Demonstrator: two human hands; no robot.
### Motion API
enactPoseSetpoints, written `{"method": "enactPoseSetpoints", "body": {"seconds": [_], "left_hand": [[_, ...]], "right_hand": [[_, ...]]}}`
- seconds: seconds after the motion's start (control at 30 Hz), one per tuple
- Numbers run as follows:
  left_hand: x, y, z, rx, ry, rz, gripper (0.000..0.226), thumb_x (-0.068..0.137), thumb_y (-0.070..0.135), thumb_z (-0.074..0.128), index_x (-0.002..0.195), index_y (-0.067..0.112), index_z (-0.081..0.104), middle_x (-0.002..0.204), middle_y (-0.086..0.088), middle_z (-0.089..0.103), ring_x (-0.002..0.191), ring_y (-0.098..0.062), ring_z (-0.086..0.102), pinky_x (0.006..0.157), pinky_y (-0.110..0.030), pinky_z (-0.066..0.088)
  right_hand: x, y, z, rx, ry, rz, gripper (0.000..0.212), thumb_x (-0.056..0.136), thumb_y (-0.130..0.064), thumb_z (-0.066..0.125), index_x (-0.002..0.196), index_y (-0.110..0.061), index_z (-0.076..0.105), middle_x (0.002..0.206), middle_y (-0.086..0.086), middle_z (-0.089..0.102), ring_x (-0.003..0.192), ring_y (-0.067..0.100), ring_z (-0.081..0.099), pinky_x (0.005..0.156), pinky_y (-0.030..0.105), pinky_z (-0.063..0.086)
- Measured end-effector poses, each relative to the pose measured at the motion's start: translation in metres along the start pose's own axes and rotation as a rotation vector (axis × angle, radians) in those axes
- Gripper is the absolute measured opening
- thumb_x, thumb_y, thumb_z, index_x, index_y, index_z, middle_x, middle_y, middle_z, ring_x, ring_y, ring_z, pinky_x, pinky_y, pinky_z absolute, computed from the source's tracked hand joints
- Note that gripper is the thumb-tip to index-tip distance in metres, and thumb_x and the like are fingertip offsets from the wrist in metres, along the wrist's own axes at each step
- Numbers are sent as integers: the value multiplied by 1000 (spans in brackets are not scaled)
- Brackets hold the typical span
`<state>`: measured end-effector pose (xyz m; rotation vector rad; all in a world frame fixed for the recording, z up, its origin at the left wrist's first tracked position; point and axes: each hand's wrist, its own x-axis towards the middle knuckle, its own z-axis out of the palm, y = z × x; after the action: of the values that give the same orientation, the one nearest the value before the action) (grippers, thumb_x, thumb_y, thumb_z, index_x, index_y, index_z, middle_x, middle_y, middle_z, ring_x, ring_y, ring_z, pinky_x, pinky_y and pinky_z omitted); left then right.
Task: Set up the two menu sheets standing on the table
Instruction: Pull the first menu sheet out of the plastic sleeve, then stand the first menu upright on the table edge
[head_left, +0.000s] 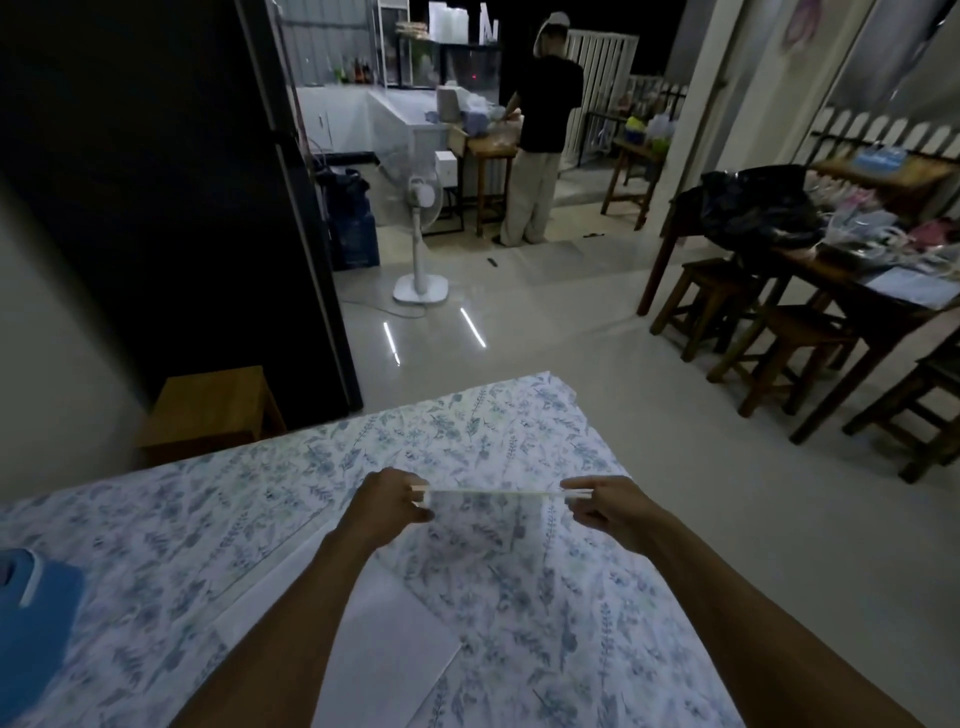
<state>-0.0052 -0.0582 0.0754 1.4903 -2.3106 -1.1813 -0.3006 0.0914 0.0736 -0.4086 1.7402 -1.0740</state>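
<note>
One menu sheet (496, 493) is held edge-on above the table, so I see only its thin pale top edge; its face looks clear or glossy, with the cloth pattern showing through. My left hand (392, 501) pinches its left end and my right hand (605, 506) pinches its right end. A second white sheet (384, 639) lies flat on the table (182, 519) under my left forearm. The table carries a white cloth printed with blue leaves.
A blue object (31, 613) sits at the table's left edge. A wooden stool (208, 410) stands beyond the table by a black panel. A standing fan (421, 228), a person at a counter (540, 130), and a dark table with stools (810, 291) lie farther off.
</note>
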Motion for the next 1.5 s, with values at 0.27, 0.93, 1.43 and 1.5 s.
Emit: {"method": "enactPoseSetpoints", "body": {"seconds": [0.27, 0.93, 1.43, 1.5], "left_hand": [[42, 29, -2, -62, 255, -37, 32, 76, 49, 77, 85, 18, 75, 75, -2, 72, 70, -14, 67, 70, -34, 55], [155, 22, 85, -120, 386, -202, 64, 73, 43, 82, 126, 17, 58, 105, -8, 74, 85, -20, 70, 75, -36, 58], [275, 88, 126, 88, 479, -214, 52, 80, 49, 73, 115, 15, 54, 82, -4, 71, 61, -19, 62, 49, -28, 46], [290, 88, 123, 86, 489, -209, 52, 79, 47, 74, 116, 16, 54, 83, -3, 72, 63, -20, 64, 51, -29, 49]], "right_hand": [[44, -24, -2, -257, 21, -180, 11, 82, -10, 74, 90, -4, 77, 94, 16, 75, 79, 19, 68, 74, 35, 56], [198, -23, -9, -849, -82, -396, 37, 87, -35, 71, 119, -17, 71, 114, 9, 75, 98, 25, 70, 78, 34, 55], [325, -89, -59, -841, 112, -433, 37, 85, -30, 74, 111, -12, 54, 110, 15, 72, 94, 34, 69, 78, 42, 58], [337, -95, -57, -839, 108, -452, 39, 86, -27, 74, 114, -10, 53, 117, 16, 69, 101, 36, 68, 81, 44, 58]]}}
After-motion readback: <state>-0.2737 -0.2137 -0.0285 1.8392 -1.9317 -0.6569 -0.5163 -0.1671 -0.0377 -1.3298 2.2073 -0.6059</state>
